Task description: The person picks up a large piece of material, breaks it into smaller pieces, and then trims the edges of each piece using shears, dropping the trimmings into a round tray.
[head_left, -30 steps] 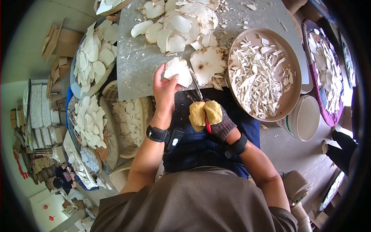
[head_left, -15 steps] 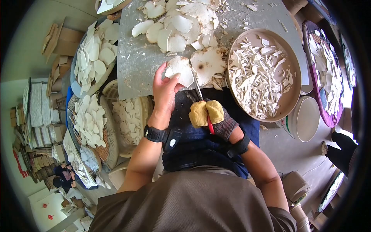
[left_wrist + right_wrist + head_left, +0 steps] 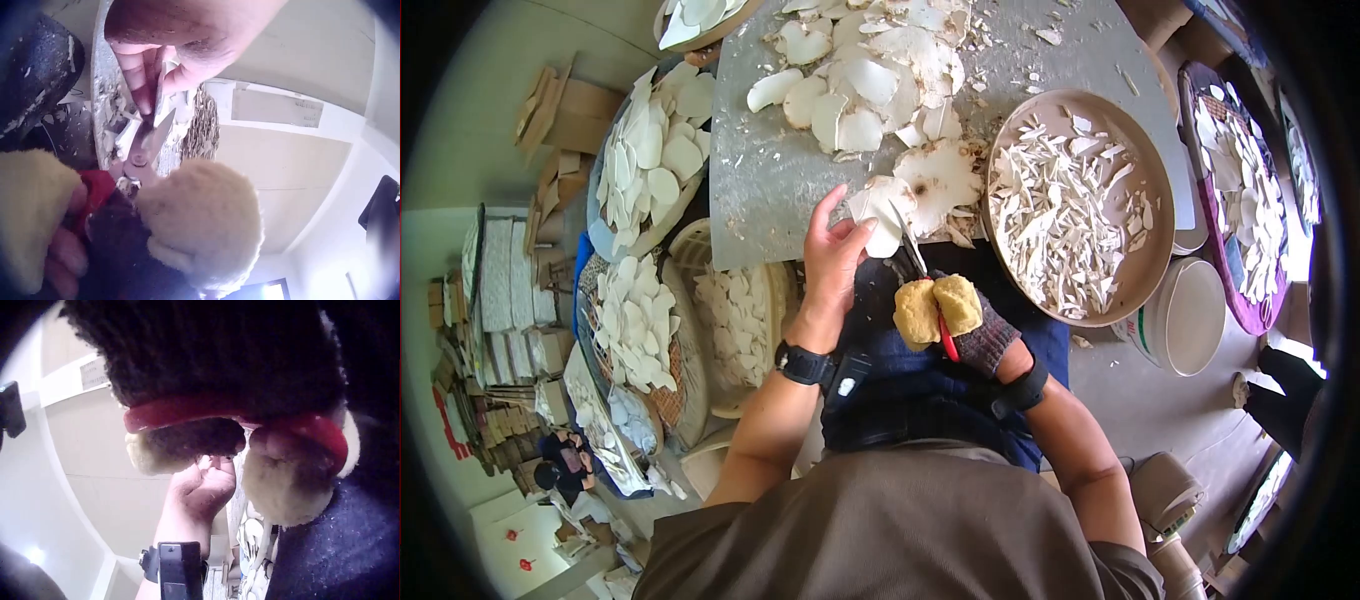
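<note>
My bare left hand (image 3: 833,262) pinches a thin white slice (image 3: 878,232) near the table's front edge, thumb on its face. The gloved right hand (image 3: 972,325) grips red-handled scissors (image 3: 946,336), with yellow padding (image 3: 916,312) around the handles. In the head view the blades reach up to the slice's right side. The left wrist view shows the scissor blades (image 3: 155,134) parted around the slice's edge, just below the left fingers. In the right wrist view the red handle loops (image 3: 187,411) surround the gloved fingers.
A pile of white slices (image 3: 870,85) and scattered crumbs lie on the grey table (image 3: 765,160). At the right edge, a round tray (image 3: 1166,215) holds thin offcuts. Baskets of slices (image 3: 735,325) stand at left; a white bucket (image 3: 1195,318) stands below the tray.
The slice has turned and tilted in the left fingers, and the scissor blades have gone from close together to parted. The whole head view has shifted slightly.
</note>
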Demonstrator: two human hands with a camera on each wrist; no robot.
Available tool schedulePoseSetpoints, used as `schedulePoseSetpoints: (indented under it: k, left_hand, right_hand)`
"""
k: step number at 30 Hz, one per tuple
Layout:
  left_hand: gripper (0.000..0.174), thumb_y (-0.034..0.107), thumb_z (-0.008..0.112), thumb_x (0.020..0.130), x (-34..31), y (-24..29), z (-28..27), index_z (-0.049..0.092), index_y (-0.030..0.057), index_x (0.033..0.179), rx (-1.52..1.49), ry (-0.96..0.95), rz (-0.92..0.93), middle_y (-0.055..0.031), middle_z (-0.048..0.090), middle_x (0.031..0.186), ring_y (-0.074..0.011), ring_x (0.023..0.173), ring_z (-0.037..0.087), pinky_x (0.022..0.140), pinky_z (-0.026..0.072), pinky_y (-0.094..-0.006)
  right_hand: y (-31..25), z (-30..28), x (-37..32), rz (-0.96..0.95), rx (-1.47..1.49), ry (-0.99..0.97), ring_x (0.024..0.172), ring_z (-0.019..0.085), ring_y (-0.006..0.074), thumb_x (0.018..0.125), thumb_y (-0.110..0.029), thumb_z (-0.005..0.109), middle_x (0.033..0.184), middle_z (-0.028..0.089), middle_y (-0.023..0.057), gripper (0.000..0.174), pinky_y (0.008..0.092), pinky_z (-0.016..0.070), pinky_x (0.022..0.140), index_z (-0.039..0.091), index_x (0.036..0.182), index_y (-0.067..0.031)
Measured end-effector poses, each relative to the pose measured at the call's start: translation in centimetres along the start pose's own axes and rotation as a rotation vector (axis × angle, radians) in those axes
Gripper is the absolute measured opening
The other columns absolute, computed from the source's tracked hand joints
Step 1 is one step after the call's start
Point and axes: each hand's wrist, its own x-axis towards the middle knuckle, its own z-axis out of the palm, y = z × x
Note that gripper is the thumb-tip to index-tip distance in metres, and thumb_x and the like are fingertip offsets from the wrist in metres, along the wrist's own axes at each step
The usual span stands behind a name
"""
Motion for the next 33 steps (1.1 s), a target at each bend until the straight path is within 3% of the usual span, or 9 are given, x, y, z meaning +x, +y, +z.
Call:
schedulePoseSetpoints:
  k: [3, 7, 9, 13, 16, 20, 25, 28, 33]
  left_hand:
    - [0.046, 0.004, 0.063, 0.082, 0.3, -1.5, 0.7, 0.044, 0.0001, 0.124, -0.106, 0.13, -0.005, -0.0096, 0.065, 0.09, -0.0134, 0.077, 0.063, 0.066, 0.0528, -0.0254]
    - [0.033, 0.004, 0.061, 0.084, 0.8, -1.2, 0.5, 0.051, -0.0048, 0.114, -0.06, 0.056, -0.073, -0.0132, 0.064, 0.098, -0.0202, 0.086, 0.065, 0.076, 0.0555, -0.0316]
    - [0.029, 0.006, 0.061, 0.084, 1.3, -1.3, 0.0, 0.054, -0.0043, 0.11, -0.04, 0.018, -0.102, -0.0126, 0.064, 0.097, -0.0203, 0.086, 0.066, 0.076, 0.0553, -0.031]
    - [0.028, 0.01, 0.06, 0.084, 1.7, -0.6, 0.2, 0.056, -0.0033, 0.109, -0.011, -0.009, -0.116, -0.0118, 0.065, 0.092, -0.0186, 0.076, 0.066, 0.066, 0.0551, -0.0275]
    - [0.027, 0.011, 0.06, 0.084, 1.9, 0.6, -0.2, 0.057, -0.0034, 0.107, 0.004, -0.049, -0.143, -0.0117, 0.066, 0.087, -0.0166, 0.066, 0.066, 0.054, 0.0528, -0.0238]
    - [0.027, 0.014, 0.058, 0.087, 2.5, 1.8, -0.6, 0.057, 0.0015, 0.11, 0.174, -0.141, -0.095, -0.007, 0.066, 0.084, -0.0126, 0.06, 0.062, 0.05, 0.049, -0.0215]
    - [0.026, 0.014, 0.058, 0.087, 2.8, 3.3, -0.9, 0.057, 0.0023, 0.11, 0.333, -0.299, -0.122, -0.004, 0.064, 0.08, -0.008, 0.056, 0.057, 0.047, 0.0442, -0.0194]
    - [0.024, 0.013, 0.06, 0.086, 3.0, 3.5, -1.0, 0.056, 0.0028, 0.108, 0.305, -0.25, -0.091, -0.0036, 0.063, 0.079, -0.007, 0.055, 0.055, 0.046, 0.0424, -0.019]
    - [0.022, 0.01, 0.063, 0.084, 3.0, 2.8, -1.1, 0.054, 0.004, 0.103, 0.269, -0.106, -0.029, -0.0049, 0.064, 0.082, -0.0069, 0.055, 0.053, 0.046, 0.0407, -0.0192]
  right_hand:
    - [0.0, -0.3, 0.3, -0.015, -0.179, 0.023, 0.096, 0.062, 0.0197, 0.093, -0.016, 0.052, 0.107, 0.062, 0.0119, 0.027, 0.0332, 0.0508, 0.086, 0.054, 0.112, 0.0021]
    - [-0.1, -0.5, 0.1, -0.027, -0.26, 0.057, 0.089, 0.064, 0.0188, 0.092, -0.017, 0.052, 0.1, 0.065, 0.0113, 0.025, 0.032, 0.0522, 0.081, 0.059, 0.105, 0.0028]
    - [0.3, -0.6, 0.3, -0.074, -0.402, 0.102, 0.084, 0.064, 0.0236, 0.089, -0.017, 0.051, 0.09, 0.065, 0.0117, 0.02, 0.0334, 0.0499, 0.074, 0.061, 0.096, -0.0004]
    - [-0.1, -0.2, 0.6, -0.24, -0.775, 0.082, 0.081, 0.063, 0.028, 0.087, -0.017, 0.051, 0.085, 0.065, 0.0118, 0.019, 0.0352, 0.0486, 0.069, 0.062, 0.091, -0.0026]
    - [0.7, -0.6, 0.8, -0.04, -0.244, 0.14, 0.08, 0.062, 0.0293, 0.084, -0.015, 0.054, 0.084, 0.065, 0.0114, 0.016, 0.0361, 0.0488, 0.068, 0.062, 0.091, -0.0031]
    - [0.3, -0.8, 0.9, -0.291, -0.766, 0.077, 0.08, 0.063, 0.0287, 0.08, -0.01, 0.058, 0.085, 0.065, 0.0119, 0.015, 0.0352, 0.0498, 0.069, 0.063, 0.092, -0.0035]
    - [-0.9, -0.4, 1.3, -0.292, -0.817, 0.093, 0.082, 0.063, 0.0292, 0.078, -0.009, 0.059, 0.085, 0.065, 0.0125, 0.016, 0.0348, 0.0505, 0.071, 0.064, 0.092, -0.0043]
    - [-1.6, -0.2, 1.4, -0.27, -0.818, 0.097, 0.083, 0.063, 0.03, 0.076, -0.009, 0.06, 0.086, 0.065, 0.0126, 0.017, 0.0356, 0.0506, 0.071, 0.064, 0.093, -0.005]
    - [-1.3, -0.3, 1.9, -0.43, -1.062, 0.094, 0.081, 0.063, 0.0308, 0.076, -0.008, 0.061, 0.085, 0.065, 0.0122, 0.018, 0.0366, 0.0503, 0.07, 0.064, 0.092, -0.0057]
